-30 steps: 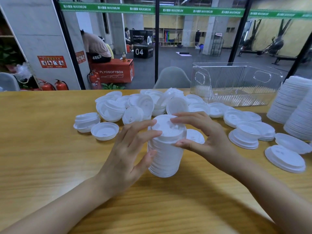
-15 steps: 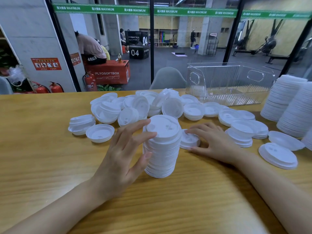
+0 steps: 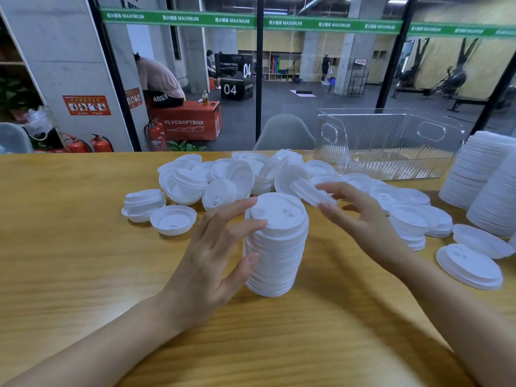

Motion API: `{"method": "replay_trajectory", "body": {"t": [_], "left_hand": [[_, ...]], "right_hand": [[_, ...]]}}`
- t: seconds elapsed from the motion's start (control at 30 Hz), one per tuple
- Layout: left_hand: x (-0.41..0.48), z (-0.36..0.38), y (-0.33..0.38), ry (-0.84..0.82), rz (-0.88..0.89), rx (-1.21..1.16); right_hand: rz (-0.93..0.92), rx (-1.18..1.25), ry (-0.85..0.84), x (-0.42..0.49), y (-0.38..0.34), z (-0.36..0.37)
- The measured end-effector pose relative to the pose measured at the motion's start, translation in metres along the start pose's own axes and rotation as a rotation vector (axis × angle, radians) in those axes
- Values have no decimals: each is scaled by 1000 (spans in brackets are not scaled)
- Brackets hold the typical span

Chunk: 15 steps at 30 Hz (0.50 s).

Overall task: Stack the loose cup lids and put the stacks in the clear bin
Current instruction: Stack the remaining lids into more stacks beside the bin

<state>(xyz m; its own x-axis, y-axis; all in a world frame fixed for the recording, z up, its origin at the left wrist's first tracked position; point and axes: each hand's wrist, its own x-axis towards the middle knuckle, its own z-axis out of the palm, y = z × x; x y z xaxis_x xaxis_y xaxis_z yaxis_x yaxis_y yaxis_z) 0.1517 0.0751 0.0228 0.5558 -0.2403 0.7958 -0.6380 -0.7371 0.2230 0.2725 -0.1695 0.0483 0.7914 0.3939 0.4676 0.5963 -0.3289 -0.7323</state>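
A tall stack of white cup lids stands on the wooden table in front of me. My left hand rests against the stack's left side with straight fingers. My right hand pinches a single white lid, tilted, in the air just right of the stack's top. Behind them lies a pile of loose lids. The clear bin stands at the back right with nothing in it.
Two tall lid stacks stand at the right edge. Short stacks and single lids lie right of my right arm, and others at the left. A glass wall runs behind the table.
My right hand was flat on a lid on the table; it has picked that lid up and raised it toward the stack's top. My left hand stays on the stack.
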Motion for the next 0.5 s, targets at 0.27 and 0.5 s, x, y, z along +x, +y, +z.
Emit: {"method": "replay_trajectory", "body": {"t": [0.27,0.5], "left_hand": [[0,1,-1,106,-14,-53],[-1,2,0,62,-15,-12]], "right_hand": [[-220,52,-91,-14,-59,18],[-245,-1,-119,-17,-54,20]]}}
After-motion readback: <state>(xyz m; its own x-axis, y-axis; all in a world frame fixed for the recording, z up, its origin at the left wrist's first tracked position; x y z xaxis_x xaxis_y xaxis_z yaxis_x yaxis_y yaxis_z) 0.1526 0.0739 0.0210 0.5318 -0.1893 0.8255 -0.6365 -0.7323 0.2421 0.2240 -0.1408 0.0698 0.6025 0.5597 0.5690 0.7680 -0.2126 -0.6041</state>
